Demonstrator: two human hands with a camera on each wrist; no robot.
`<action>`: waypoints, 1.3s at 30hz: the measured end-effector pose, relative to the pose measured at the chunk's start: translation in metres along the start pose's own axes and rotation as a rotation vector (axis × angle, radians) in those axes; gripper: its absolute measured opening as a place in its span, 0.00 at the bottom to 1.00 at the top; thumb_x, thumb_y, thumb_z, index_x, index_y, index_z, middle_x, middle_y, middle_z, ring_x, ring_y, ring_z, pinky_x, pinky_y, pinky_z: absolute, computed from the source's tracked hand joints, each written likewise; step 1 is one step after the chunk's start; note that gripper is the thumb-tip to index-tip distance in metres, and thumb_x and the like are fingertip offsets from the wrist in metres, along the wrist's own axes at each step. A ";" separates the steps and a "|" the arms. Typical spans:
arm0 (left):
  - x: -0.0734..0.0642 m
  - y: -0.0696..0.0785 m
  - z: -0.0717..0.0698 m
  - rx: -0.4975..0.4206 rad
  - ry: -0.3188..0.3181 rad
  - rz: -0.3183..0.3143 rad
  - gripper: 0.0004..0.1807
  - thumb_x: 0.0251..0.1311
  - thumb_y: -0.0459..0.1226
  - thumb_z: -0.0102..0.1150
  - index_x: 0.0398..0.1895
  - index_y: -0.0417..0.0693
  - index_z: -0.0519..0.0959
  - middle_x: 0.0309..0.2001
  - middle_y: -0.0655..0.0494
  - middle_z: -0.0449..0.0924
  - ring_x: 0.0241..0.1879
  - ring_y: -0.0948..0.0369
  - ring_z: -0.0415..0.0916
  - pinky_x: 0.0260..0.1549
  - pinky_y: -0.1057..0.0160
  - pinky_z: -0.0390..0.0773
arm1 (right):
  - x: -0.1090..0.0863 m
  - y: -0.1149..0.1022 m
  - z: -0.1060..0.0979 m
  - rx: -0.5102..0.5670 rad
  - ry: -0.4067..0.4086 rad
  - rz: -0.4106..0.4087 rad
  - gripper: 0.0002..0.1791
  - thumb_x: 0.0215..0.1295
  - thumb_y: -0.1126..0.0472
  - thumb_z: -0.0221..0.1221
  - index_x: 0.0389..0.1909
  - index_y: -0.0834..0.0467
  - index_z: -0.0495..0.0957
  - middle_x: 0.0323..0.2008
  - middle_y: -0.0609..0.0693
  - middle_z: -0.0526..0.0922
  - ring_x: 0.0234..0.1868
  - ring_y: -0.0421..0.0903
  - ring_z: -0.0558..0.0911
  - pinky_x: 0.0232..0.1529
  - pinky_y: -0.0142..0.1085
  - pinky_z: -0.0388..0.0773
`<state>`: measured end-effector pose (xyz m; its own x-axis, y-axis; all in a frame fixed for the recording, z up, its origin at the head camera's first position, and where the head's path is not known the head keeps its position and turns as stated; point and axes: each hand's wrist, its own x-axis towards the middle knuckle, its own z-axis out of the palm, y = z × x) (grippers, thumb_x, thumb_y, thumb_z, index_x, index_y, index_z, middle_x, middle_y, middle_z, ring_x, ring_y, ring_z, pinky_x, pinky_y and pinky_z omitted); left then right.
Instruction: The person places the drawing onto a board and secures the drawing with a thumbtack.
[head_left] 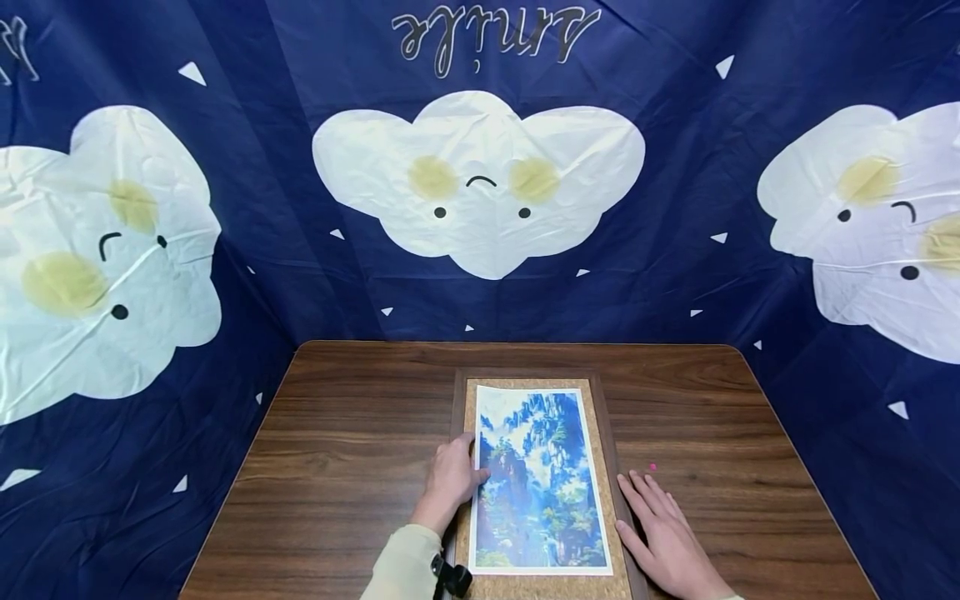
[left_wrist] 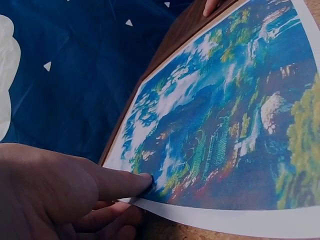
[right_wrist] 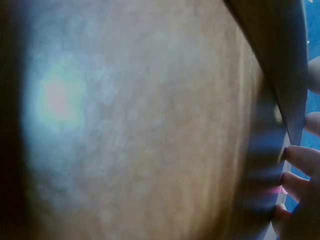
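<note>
Between the side edges of the counter (head_left: 345, 433), a print (head_left: 540, 479) lies on a corkboard (head_left: 551, 587); the left hand (head_left: 451, 472) has its grip pinching the print's left edge, the right hand (head_left: 663, 532), fingers extended, touching the frame (head_left: 605, 433).

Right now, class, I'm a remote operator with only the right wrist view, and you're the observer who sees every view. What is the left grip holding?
Observer: The left grip pinches the left edge of a landscape print, as the head view shows it.
Operator: And what lies beneath that print?
Observer: A cork board; a strip of it shows along the print's edge nearest the person.
</note>
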<state>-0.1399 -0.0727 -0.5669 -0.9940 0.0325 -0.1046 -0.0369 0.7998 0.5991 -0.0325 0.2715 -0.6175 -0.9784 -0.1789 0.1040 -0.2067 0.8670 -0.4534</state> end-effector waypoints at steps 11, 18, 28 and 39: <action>0.000 -0.004 0.000 -0.003 0.011 0.023 0.37 0.51 0.38 0.83 0.65 0.37 0.79 0.32 0.47 0.82 0.45 0.44 0.84 0.47 0.44 0.84 | 0.002 0.001 -0.002 -0.020 0.002 -0.015 0.34 0.79 0.42 0.57 0.78 0.54 0.68 0.75 0.62 0.69 0.77 0.66 0.65 0.67 0.69 0.64; 0.000 -0.005 0.000 -0.013 0.005 0.024 0.36 0.52 0.38 0.83 0.65 0.37 0.79 0.41 0.40 0.86 0.49 0.41 0.84 0.49 0.44 0.84 | 0.005 0.001 -0.007 -0.023 -0.008 -0.026 0.34 0.79 0.42 0.57 0.77 0.56 0.69 0.74 0.64 0.70 0.75 0.66 0.68 0.66 0.67 0.67; 0.000 -0.006 0.001 -0.007 0.019 0.037 0.36 0.52 0.38 0.83 0.64 0.37 0.80 0.51 0.36 0.86 0.53 0.38 0.83 0.52 0.43 0.83 | 0.008 0.003 -0.012 -0.039 0.066 -0.081 0.30 0.77 0.49 0.61 0.72 0.61 0.74 0.68 0.64 0.77 0.70 0.65 0.74 0.63 0.61 0.73; -0.001 -0.005 0.001 -0.005 0.015 0.031 0.36 0.53 0.40 0.83 0.65 0.38 0.80 0.53 0.35 0.85 0.54 0.38 0.83 0.52 0.43 0.83 | 0.012 0.010 -0.018 -0.068 0.240 -0.147 0.24 0.66 0.61 0.70 0.62 0.62 0.82 0.56 0.58 0.86 0.58 0.58 0.84 0.54 0.55 0.79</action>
<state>-0.1382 -0.0766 -0.5706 -0.9961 0.0480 -0.0736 -0.0065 0.7955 0.6059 -0.0466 0.2865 -0.6046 -0.9061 -0.1972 0.3743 -0.3374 0.8706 -0.3581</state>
